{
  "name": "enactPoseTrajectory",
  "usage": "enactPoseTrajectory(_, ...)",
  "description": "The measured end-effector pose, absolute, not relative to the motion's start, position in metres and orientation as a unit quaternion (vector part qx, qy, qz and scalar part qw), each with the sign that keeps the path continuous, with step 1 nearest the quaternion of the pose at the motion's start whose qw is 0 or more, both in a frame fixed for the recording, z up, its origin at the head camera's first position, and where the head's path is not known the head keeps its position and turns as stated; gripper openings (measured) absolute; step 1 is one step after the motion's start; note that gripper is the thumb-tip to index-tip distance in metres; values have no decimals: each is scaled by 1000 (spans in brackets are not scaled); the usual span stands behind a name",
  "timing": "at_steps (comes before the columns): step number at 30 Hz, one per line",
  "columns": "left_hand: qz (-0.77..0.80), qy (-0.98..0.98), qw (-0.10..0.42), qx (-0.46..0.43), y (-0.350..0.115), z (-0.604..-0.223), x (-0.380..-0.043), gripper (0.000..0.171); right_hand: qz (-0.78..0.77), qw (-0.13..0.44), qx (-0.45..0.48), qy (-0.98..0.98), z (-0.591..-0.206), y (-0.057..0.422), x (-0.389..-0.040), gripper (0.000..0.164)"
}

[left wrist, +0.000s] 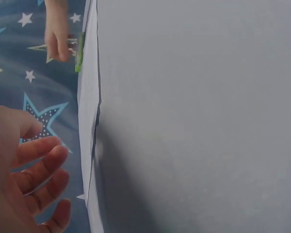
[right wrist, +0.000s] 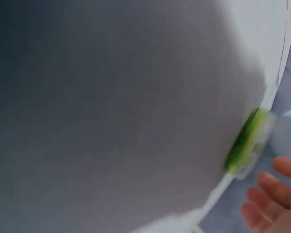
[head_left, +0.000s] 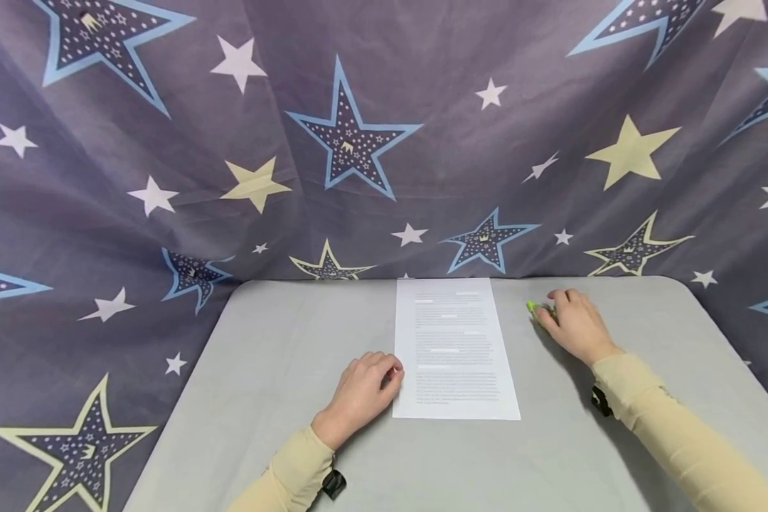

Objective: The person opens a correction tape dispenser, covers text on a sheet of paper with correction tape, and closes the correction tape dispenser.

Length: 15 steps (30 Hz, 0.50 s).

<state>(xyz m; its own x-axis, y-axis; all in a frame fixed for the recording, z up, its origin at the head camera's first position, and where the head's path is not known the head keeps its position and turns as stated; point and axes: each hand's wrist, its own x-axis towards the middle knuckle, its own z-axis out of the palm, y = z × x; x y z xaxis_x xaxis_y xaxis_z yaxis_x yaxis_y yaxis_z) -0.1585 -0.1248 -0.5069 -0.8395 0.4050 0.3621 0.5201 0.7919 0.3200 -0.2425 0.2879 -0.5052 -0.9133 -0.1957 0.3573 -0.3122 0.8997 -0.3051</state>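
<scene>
A printed sheet of paper (head_left: 448, 395) lies on the grey table, several blank white strips crossing its lines of text. My left hand (head_left: 365, 387) hovers at the left edge of the sheet, fingers loosely bent with nothing in them. In the left wrist view, that hand (left wrist: 29, 174) shows its fingers spread a little apart. To the right of the sheet lies a green correction tape (right wrist: 247, 144) with a clear side, slightly blurred. My right hand (head_left: 579, 327) is right beside it. In the right wrist view, the right-hand fingertips (right wrist: 269, 187) are close to the tape, with a small gap showing.
The grey table (head_left: 281, 341) has rounded far corners. Behind it and along its sides hangs a dark cloth (head_left: 384, 28) printed with stars. The far edge of the sheet reaches the table's back edge. A black strap shows under each sleeve cuff.
</scene>
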Motion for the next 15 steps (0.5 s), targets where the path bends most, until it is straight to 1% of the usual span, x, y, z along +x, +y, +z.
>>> enactPoseTrajectory(1, -203, -937, 142, -248, -125, -507, -158, 5, 175, 190, 141, -956, -505, 285, -239, 37)
enactPoseTrajectory(3, -194, -937, 152, -246, -124, -508, -158, 9, 163, 242, 160, -943, -504, 277, -230, 29)
enactPoseTrajectory(6, -179, -940, 164, -241, -122, -509, -160, 24, 167, 275, 182, -929, -498, 260, -214, 24)
enactPoseTrajectory(8, -173, -942, 166, -237, -123, -509, -159, 32, 175, 276, 190, -926, -497, 246, -202, 23)
enactPoseTrajectory(11, -158, -948, 150, -230, -124, -509, -158, 45, 182, 269, 200, -924, -498, 226, -184, 25)
enactPoseTrajectory(13, -142, -957, 132, -218, -125, -511, -155, 51, 173, 265, 209, -925, -501, 214, -174, 29)
enactPoseTrajectory(15, -127, -965, 107, -202, -126, -512, -152, 57, 156, 257, 218, -928, -505, 205, -165, 38)
